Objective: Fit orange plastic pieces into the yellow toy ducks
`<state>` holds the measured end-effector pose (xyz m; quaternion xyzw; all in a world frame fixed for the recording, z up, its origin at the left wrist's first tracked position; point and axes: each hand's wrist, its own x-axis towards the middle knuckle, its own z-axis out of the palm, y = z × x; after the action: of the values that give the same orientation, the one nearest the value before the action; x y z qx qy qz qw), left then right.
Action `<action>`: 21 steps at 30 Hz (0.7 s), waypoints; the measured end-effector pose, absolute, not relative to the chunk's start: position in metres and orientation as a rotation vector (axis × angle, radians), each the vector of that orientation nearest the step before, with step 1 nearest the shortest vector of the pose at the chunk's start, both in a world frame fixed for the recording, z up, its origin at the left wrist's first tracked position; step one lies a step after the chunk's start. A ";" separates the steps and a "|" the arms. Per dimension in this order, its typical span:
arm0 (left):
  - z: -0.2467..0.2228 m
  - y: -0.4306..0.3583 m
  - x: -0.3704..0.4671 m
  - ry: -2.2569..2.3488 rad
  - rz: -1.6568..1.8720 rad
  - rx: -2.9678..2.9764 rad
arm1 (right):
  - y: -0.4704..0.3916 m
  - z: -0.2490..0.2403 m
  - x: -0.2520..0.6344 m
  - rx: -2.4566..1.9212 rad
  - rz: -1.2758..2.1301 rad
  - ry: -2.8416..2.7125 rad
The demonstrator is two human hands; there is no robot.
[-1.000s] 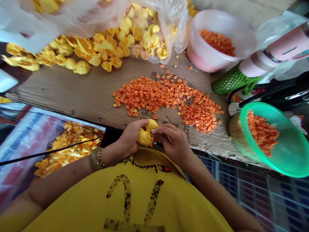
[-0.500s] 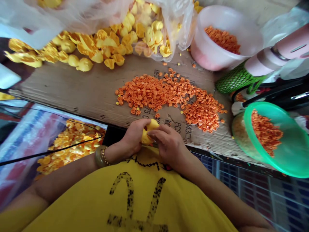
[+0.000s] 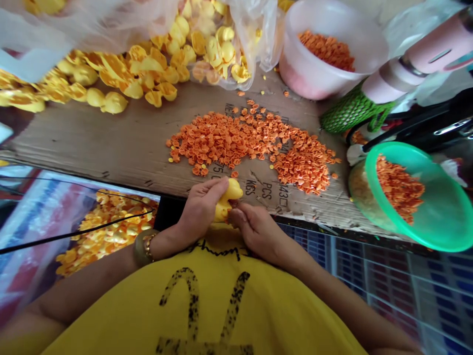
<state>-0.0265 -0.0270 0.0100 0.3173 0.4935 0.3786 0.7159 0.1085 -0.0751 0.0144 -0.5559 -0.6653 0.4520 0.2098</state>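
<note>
Close in front of my yellow shirt, my left hand (image 3: 201,209) wraps round a rounded yellow plastic piece (image 3: 233,189). My right hand (image 3: 254,224) is closed at the lower right side of that piece, its thumb and fingers pinched against it. Whether those fingertips also hold a small part is too small to tell. Beyond the hands, a spread pile of small orange pieces (image 3: 221,140) lies on the cardboard-covered table (image 3: 121,143), with a few small yellow bits round it.
Yellow shells (image 3: 114,101) and a clear plastic bag line the back left. A whitish tub (image 3: 332,84), a pink bottle (image 3: 391,81) in green netting and a green basin (image 3: 436,197) stand at the right. More yellow shells (image 3: 107,231) fill a striped bag below left.
The view has shifted, so the table things sit further left and mostly a little higher. My right hand has moved slightly down along the yellow piece, showing more of it.
</note>
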 end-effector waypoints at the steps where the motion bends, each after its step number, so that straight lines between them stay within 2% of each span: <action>1: 0.009 -0.028 -0.028 1.089 0.840 0.742 | -0.075 0.013 0.107 -1.519 1.275 -1.832; 9: 0.012 -0.033 -0.026 1.115 0.808 0.953 | -0.077 0.001 0.099 -1.458 1.351 -1.719; 12: 0.016 -0.029 -0.037 1.131 0.779 0.972 | -0.071 0.005 0.098 -1.375 1.541 -1.668; 15: 0.016 -0.031 -0.077 1.183 0.596 1.143 | -0.062 0.011 0.106 -1.287 1.725 -1.665; 18: -0.006 -0.042 -0.147 1.335 0.427 1.356 | -0.054 0.008 0.131 -1.524 1.418 -1.571; 21: -0.048 -0.063 -0.233 1.662 -0.089 1.504 | -0.052 -0.004 0.161 -1.817 0.943 -1.421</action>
<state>-0.2329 -0.0626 -0.0476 0.6040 0.6675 -0.0357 0.4340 0.1605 -0.0520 -0.0042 -0.6910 -0.5405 0.3587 0.3189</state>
